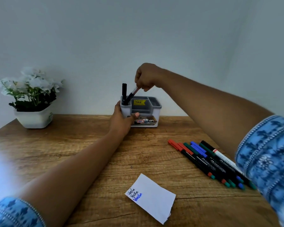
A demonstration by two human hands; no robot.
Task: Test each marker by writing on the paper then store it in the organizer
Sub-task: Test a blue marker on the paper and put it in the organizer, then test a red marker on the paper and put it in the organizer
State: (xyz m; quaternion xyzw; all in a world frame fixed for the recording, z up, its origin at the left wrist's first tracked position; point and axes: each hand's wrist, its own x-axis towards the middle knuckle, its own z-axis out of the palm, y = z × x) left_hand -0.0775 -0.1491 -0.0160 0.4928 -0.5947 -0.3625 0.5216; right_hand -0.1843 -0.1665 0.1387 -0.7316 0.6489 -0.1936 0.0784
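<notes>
black marker with a reddish top end point(132, 95) is tilted, its lower end down in the back-left slot of the white and grey plastic organizer point(159, 106), and the right hand point(146, 77) pinches its top. a plain black marker point(124, 92) stands upright in that same slot. the left hand point(121, 119) grips the organizer's front-left corner. a white paper scrap point(152, 199) with writing lies well in front of the organizer, loose markers point(208, 161) front-right of it, a white flower pot point(34, 118) off to its left.
</notes>
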